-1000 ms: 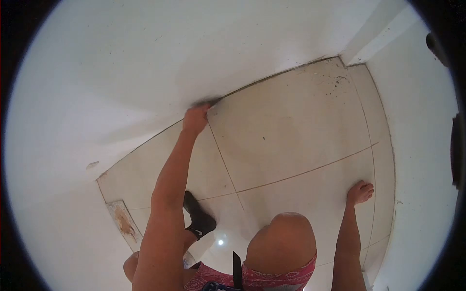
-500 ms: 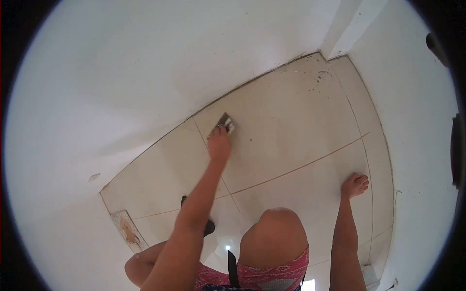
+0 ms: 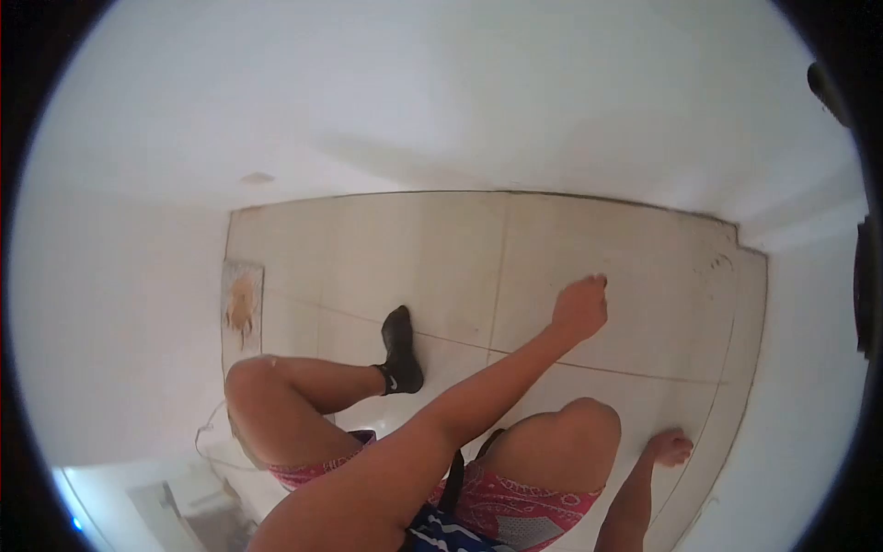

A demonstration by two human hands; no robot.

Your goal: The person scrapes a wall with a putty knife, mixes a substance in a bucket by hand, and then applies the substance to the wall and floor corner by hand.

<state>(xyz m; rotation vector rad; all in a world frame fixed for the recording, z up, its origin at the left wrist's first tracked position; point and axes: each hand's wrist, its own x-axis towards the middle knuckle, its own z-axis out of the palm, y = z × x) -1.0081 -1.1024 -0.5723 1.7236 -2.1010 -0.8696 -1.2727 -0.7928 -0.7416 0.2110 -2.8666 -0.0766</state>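
Note:
My left hand (image 3: 581,311) reaches over the tiled floor (image 3: 441,267) with its fingers curled closed. A small dark bit shows at its fingertips; the flat scraper seen there earlier is otherwise hidden behind the hand. Lower on the right, my right hand (image 3: 670,448) is closed in a fist on or just above the tiles, with nothing visible in it. My bent knees are at the bottom of the view, and a foot in a black sock (image 3: 400,350) rests on the floor.
A white wall (image 3: 414,101) rises along the floor's far edge, with a dark gap at the joint. A stained rectangular board (image 3: 242,308) lies by the left wall. Dark specks (image 3: 716,265) mark the far right corner. A thin cable (image 3: 204,440) runs at lower left.
My view has turned left, so the board and sock now show fully. The left hand has turned and now appears farther right and lower; the scraper has gone from sight.

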